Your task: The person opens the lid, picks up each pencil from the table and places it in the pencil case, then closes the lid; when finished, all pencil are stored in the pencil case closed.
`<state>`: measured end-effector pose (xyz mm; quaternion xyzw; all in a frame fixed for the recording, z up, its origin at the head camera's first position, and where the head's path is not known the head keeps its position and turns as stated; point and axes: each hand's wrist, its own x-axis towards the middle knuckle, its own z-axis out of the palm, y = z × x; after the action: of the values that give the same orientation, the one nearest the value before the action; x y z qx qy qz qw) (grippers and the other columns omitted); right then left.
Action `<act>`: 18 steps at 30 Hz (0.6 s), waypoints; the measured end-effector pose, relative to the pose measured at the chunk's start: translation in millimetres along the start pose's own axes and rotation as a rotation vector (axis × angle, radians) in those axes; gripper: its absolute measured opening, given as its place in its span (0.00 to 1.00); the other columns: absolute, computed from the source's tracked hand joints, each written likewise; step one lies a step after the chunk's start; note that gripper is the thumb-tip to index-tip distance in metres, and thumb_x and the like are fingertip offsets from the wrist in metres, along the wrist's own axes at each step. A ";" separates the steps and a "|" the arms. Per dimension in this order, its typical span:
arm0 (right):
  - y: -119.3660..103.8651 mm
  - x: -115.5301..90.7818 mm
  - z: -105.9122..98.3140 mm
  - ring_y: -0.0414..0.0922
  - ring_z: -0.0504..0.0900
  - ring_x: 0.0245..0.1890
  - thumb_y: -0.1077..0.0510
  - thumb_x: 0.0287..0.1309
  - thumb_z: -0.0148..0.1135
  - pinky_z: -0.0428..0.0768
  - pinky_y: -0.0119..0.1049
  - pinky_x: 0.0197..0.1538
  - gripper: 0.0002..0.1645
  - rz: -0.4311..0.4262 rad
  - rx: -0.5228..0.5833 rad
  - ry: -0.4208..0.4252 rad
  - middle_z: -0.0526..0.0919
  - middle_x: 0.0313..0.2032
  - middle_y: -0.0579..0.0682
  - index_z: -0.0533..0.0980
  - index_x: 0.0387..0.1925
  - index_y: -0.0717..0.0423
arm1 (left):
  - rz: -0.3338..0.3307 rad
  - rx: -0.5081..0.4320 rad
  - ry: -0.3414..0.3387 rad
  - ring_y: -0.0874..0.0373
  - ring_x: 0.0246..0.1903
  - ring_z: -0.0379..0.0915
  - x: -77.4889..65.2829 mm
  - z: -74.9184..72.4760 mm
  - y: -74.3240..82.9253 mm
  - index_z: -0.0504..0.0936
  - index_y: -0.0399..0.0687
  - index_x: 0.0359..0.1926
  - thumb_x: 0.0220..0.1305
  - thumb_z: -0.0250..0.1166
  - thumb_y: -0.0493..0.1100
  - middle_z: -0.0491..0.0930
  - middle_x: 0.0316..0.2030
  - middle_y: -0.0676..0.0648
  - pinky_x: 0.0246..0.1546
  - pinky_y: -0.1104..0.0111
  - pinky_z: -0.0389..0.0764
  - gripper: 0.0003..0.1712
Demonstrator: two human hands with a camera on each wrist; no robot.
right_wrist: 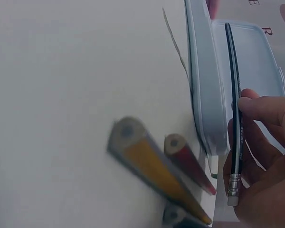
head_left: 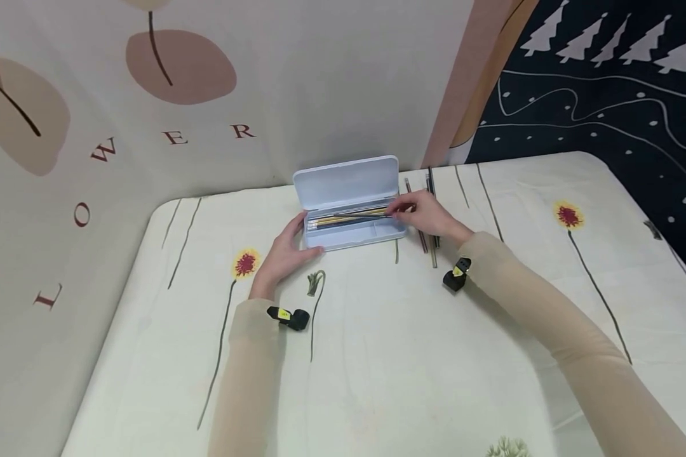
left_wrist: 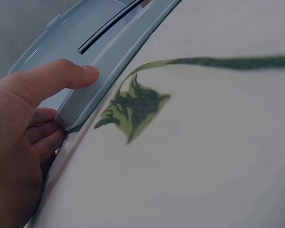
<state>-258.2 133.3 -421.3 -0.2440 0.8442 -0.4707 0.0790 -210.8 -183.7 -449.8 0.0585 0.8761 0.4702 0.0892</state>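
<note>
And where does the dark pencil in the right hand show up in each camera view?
Head: the dark pencil is slightly right of centre, just above mid-height, with the right hand at its right end.
Left wrist: the dark pencil is at the top, left of centre, slanting up rightward.
Right wrist: the dark pencil runs nearly vertically at right, eraser end down.
Shared landmark: the pale blue case.

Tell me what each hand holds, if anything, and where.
The right hand pinches a dark, light-striped pencil toward its eraser end; the left hand holds a pale-blue rectangular case around its left end.
</note>
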 end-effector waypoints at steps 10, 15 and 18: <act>-12.6 15.1 11.0 0.48 0.77 0.37 0.71 0.60 0.58 0.74 0.34 0.39 0.10 0.007 -0.010 -0.035 0.84 0.41 0.57 0.83 0.41 0.66 | -0.007 0.005 -0.002 0.52 0.72 0.45 -0.5 -0.1 -0.1 0.50 0.46 0.75 0.55 0.72 0.44 0.56 0.72 0.43 0.71 0.56 0.43 0.53; -14.0 25.9 18.7 0.49 0.77 0.39 0.71 0.60 0.58 0.75 0.35 0.42 0.10 -0.023 -0.012 -0.069 0.84 0.41 0.58 0.83 0.40 0.66 | -0.004 0.007 0.003 0.51 0.72 0.45 -0.8 -1.1 0.3 0.50 0.46 0.75 0.55 0.72 0.43 0.56 0.72 0.43 0.71 0.56 0.44 0.53; -15.9 29.7 22.8 0.47 0.77 0.39 0.71 0.59 0.59 0.75 0.35 0.43 0.09 -0.032 -0.017 -0.071 0.84 0.40 0.57 0.83 0.39 0.65 | 0.004 0.005 0.004 0.51 0.71 0.46 -0.9 -1.5 -0.3 0.50 0.45 0.75 0.54 0.73 0.42 0.56 0.72 0.42 0.71 0.56 0.44 0.54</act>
<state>-270.2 94.6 -417.6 -0.2746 0.8407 -0.4560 0.0994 -210.2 -185.3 -449.1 0.0595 0.8774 0.4681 0.0865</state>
